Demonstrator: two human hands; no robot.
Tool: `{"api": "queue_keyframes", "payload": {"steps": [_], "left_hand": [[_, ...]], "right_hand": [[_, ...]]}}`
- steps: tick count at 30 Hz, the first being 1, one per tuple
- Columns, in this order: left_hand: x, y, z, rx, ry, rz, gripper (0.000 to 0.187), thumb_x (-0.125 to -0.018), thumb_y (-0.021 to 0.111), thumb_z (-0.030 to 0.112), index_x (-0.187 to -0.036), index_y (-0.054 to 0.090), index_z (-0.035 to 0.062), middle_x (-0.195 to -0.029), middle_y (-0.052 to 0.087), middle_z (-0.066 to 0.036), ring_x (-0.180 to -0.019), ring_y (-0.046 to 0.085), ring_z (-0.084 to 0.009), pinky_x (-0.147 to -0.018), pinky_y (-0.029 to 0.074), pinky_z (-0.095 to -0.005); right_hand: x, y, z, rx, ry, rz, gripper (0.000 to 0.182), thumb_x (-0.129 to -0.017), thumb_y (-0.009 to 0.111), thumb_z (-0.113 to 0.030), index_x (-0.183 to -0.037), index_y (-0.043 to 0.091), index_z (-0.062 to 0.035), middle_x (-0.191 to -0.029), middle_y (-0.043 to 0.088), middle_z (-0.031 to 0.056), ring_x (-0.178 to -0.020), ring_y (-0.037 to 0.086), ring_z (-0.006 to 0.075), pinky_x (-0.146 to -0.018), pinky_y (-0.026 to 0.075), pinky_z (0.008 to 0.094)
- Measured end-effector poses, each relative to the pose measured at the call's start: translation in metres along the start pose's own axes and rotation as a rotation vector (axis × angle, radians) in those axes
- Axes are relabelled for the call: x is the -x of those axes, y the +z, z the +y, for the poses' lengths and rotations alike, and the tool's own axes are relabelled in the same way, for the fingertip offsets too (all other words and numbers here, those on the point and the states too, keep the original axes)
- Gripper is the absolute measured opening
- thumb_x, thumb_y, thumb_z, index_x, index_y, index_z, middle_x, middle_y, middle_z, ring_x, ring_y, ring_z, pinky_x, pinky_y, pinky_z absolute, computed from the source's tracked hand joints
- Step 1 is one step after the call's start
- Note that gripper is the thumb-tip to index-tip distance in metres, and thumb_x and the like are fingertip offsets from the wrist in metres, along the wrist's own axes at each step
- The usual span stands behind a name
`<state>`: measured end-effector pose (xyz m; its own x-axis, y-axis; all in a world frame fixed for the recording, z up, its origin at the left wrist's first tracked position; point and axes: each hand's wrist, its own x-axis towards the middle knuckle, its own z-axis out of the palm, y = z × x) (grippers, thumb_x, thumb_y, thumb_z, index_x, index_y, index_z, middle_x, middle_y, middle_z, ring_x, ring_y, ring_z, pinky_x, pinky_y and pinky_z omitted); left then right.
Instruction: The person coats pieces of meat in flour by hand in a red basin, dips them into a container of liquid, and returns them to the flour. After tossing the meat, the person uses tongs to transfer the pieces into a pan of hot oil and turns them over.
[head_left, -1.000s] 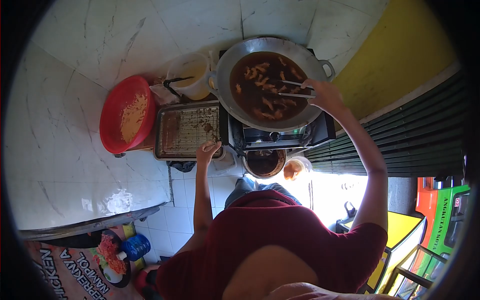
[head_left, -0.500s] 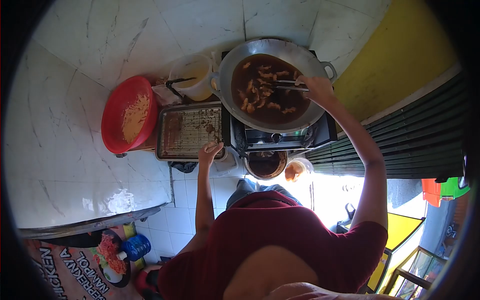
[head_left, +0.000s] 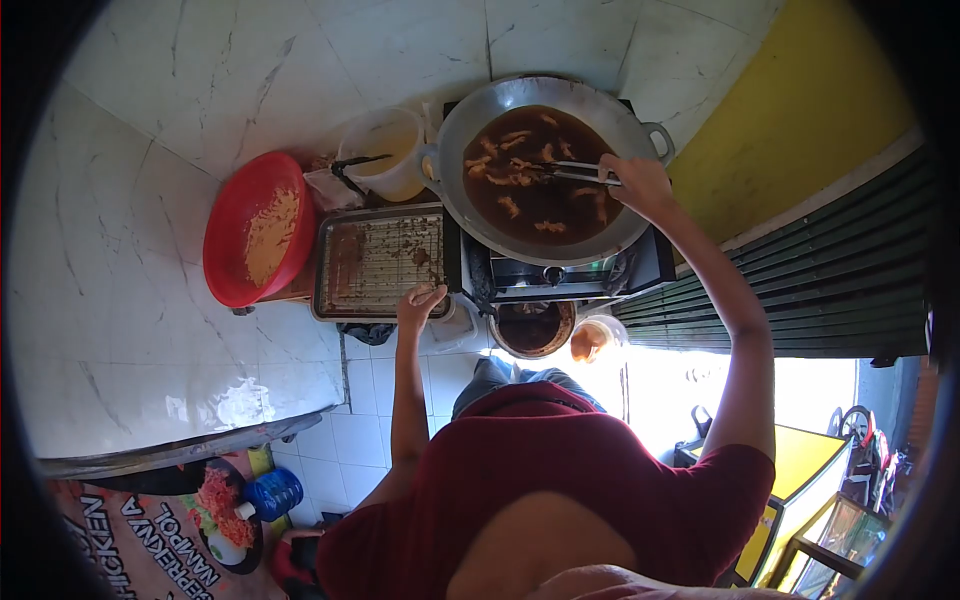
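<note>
My right hand (head_left: 638, 187) grips a pair of metal tongs (head_left: 578, 172). Their tips reach into dark brown oil, among several pieces of frying food (head_left: 550, 227) that look battered. The oil fills a large metal wok (head_left: 625, 125) with loop handles, standing on a gas stove (head_left: 600, 280). Lower left of the wok, my left hand (head_left: 422, 306) has its fingers closed at the near right corner of a metal tray (head_left: 330, 240). A wire rack (head_left: 385, 265) with brown crumbs lies inside that tray.
Left of the tray is a red basin (head_left: 222, 240) with yellowish flour. Behind it, a translucent tub (head_left: 400, 150) has a black-handled utensil across it. Below the stove are a dark-stained pot (head_left: 535, 330) and a clear container (head_left: 598, 340). Green slatted shutter (head_left: 780, 260) at right.
The food pieces have drifted and spread differently in the oil. My right hand and the tongs have shifted slightly right. An orange and green shape outside at right is gone; my left hand stays put.
</note>
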<state>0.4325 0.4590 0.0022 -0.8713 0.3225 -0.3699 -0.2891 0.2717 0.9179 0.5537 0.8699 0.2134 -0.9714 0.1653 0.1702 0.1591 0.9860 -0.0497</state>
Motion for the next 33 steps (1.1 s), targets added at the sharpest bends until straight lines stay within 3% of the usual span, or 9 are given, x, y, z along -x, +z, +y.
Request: {"api": "queue_keyframes", "payload": {"steps": [11, 20, 29, 33], "left_hand": [[-0.003, 0.0, -0.003, 0.011, -0.016, 0.005, 0.058, -0.069, 0.086, 0.03, -0.107, 0.063, -0.0069, -0.101, 0.068, -0.016, -0.093, 0.066, -0.0179, -0.083, 0.052, -0.0269], [-0.001, 0.0, -0.004, 0.028, -0.01, 0.009, 0.058, -0.07, 0.085, 0.031, -0.108, 0.062, -0.0069, -0.101, 0.068, -0.018, -0.093, 0.066, -0.0189, -0.083, 0.052, -0.0275], [-0.002, 0.0, -0.007, 0.019, 0.001, 0.017, 0.058, -0.07, 0.086, 0.031, -0.107, 0.063, -0.0064, -0.101, 0.068, -0.017, -0.093, 0.066, -0.0188, -0.083, 0.052, -0.0277], [-0.003, 0.001, -0.007, 0.027, -0.016, 0.031, 0.056, -0.069, 0.086, 0.029, -0.107, 0.063, -0.0061, -0.1, 0.068, -0.016, -0.093, 0.066, -0.0187, -0.083, 0.052, -0.0274]], "right_hand": [[0.02, -0.029, 0.002, -0.005, 0.034, 0.009, 0.034, -0.065, 0.073, -0.01, -0.094, 0.059, -0.0199, -0.069, 0.062, 0.006, -0.072, 0.065, 0.0291, -0.064, 0.049, 0.0421], [0.015, -0.013, -0.004, -0.032, -0.019, -0.031, 0.032, -0.065, 0.072, -0.008, -0.093, 0.061, -0.0183, -0.07, 0.063, 0.0079, -0.074, 0.065, 0.0303, -0.066, 0.05, 0.0424], [0.025, -0.067, -0.01, -0.132, 0.043, -0.193, 0.037, -0.061, 0.076, -0.011, -0.096, 0.064, -0.0184, -0.089, 0.07, 0.0052, -0.08, 0.066, 0.0263, -0.07, 0.05, 0.0375], [0.03, -0.06, -0.009, -0.213, -0.036, -0.227, 0.037, -0.06, 0.076, -0.012, -0.095, 0.067, -0.0198, -0.086, 0.068, 0.0057, -0.084, 0.065, 0.0262, -0.074, 0.05, 0.0389]]}}
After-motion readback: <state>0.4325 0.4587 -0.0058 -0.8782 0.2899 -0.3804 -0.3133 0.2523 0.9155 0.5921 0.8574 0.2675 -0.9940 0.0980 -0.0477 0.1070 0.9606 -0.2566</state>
